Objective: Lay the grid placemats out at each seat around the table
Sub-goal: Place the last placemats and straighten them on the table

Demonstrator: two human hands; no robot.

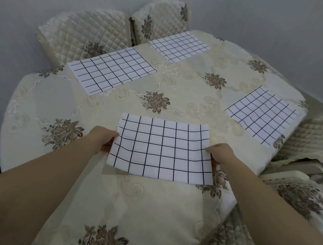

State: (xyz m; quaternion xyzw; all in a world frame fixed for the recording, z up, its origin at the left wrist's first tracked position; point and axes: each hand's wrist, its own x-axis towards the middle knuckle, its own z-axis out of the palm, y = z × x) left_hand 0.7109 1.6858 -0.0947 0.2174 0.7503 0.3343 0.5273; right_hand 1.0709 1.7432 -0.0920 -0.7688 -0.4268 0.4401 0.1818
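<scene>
A person's left hand (102, 138) and right hand (221, 154) each pinch one short edge of a rectangular placemat (161, 148), thumbs on top and the other fingers curled beneath the fabric. The mat is thin white cloth printed with a grid of fine dark lines. It sags a little between the two grips, so the lines bow. It is held low over the near middle of the table, and its near edge is raised enough to cast a shadow on the cloth below; whether its far edge touches the table cannot be told. Three matching mats lie flat: the left placemat (111, 70) set at an angle near the left rim, the far placemat (179, 45) at the back edge, and the right placemat (262, 113) by the right rim, its surface faintly rippled. All are well apart from one another. The rounded table is covered by a cream tablecloth (108, 196) with a soft sheen, woven scrollwork and brown embroidered flower clusters; its scalloped hem drapes over the near right side. Chairs in padded, diamond-quilted cream covers stand close to the table: the left chair (82, 32) behind the left mat, the far chair (162, 19) behind the far one, and the right chair (316, 136) just beside the right mat.
</scene>
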